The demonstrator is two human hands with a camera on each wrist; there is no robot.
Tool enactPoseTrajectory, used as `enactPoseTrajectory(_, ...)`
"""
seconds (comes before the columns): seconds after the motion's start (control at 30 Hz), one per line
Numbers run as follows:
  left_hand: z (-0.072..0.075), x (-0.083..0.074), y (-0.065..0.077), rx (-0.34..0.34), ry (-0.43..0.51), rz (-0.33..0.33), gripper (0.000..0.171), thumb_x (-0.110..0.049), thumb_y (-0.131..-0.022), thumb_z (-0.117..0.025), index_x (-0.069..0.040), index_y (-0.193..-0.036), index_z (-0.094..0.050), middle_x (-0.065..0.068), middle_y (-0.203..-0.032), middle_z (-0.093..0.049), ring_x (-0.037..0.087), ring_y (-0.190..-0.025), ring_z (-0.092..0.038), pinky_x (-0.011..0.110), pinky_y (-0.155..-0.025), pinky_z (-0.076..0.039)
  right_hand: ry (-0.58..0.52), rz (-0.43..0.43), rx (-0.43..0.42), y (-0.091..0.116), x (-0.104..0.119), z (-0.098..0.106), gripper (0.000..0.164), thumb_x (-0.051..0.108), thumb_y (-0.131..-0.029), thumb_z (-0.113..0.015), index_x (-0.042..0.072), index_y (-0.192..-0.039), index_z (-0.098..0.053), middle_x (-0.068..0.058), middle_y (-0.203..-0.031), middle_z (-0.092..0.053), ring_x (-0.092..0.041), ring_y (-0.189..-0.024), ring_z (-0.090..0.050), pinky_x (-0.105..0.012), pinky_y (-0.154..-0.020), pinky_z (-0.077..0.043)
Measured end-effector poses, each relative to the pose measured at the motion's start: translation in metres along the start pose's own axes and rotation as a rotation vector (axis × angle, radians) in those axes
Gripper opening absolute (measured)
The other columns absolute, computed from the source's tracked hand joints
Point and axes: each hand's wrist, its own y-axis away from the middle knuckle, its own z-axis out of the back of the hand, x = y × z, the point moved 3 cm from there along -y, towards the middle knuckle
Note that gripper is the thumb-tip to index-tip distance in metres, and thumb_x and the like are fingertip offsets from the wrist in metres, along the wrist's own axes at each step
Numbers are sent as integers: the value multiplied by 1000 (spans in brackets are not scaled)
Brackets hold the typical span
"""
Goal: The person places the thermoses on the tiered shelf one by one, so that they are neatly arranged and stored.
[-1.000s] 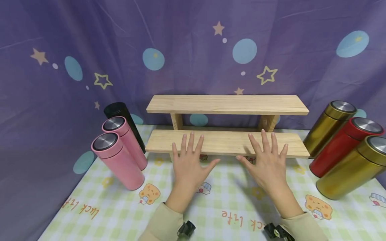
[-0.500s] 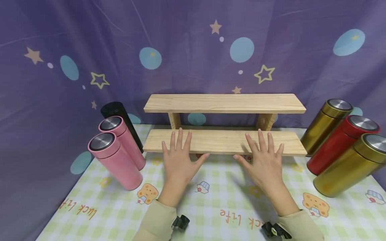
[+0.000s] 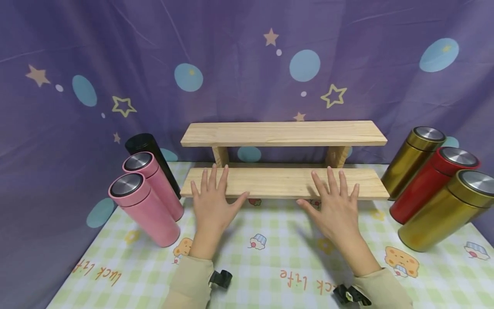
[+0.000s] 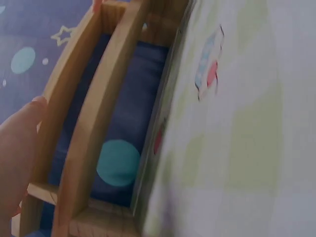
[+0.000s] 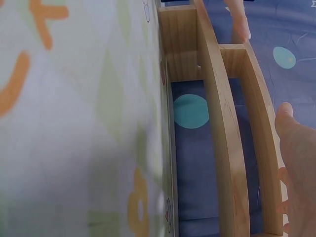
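A two-tier wooden shelf stands in the middle of the head view, with an upper board (image 3: 283, 134) behind a lower board (image 3: 270, 183). My left hand (image 3: 212, 208), fingers spread and straight, overlaps the left part of the lower board's front edge. Palm down likewise, my right hand (image 3: 337, 210) overlaps that edge on the right. Both hands hold nothing. In the left wrist view the left thumb (image 4: 22, 121) shows beside the shelf's wood; in the right wrist view the right hand (image 5: 298, 163) shows near the boards.
Left of the shelf stand two pink thermos bottles (image 3: 148, 212) and a black bottle (image 3: 169, 169). At the right are a red thermos (image 3: 422, 191) between a gold thermos (image 3: 407, 165) behind and another gold thermos (image 3: 440, 219) in front. A purple curtain (image 3: 239, 34) hangs behind the checkered tablecloth (image 3: 270, 257).
My left hand has moved left along the lower board, widening the space between the hands. The right hand keeps nearly the same place at the shelf. The head view has shifted slightly.
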Motion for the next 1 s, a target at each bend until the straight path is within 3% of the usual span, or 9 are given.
enactPoseTrajectory(0.33, -2, 21, -3, -19, 20, 33, 96, -82, -85, -41, -25, -159, -22, 9, -164, -18, 33, -150, -13, 60, -117, -2, 2, -1, 5, 0, 1, -1, 86, 72, -91, -47, 23, -158, -27, -15, -165, -7, -43, -149, -2, -70, -111, 3)
enactPoseTrajectory(0.43, -2, 26, -3, -23, 60, 44, 94, -80, -86, -43, -24, -159, -24, 10, -163, -20, 34, -150, -13, 59, -117, -1, -2, -3, 7, 0, 1, 0, 85, 72, -91, -47, 22, -158, -27, -15, -165, -7, -43, -149, -2, -70, -111, 3)
enactPoseTrajectory(0.7, -5, 45, -4, -53, 144, 81, 86, -72, -89, -50, -21, -157, -32, 15, -158, -32, 35, -148, -19, 65, -114, -11, -11, 0, -7, 1, 0, 0, 85, 71, -91, -47, 22, -158, -29, -16, -164, -8, -43, -148, -4, -70, -111, 3)
enactPoseTrajectory(1.0, -7, 61, -4, -65, 273, 149, 82, -63, -90, -58, -17, -154, -37, 17, -158, -30, 39, -146, -22, 65, -113, -17, -8, -4, 2, -1, -2, -3, 85, 71, -91, -47, 21, -158, -28, -17, -164, -9, -44, -148, -5, -70, -111, 2)
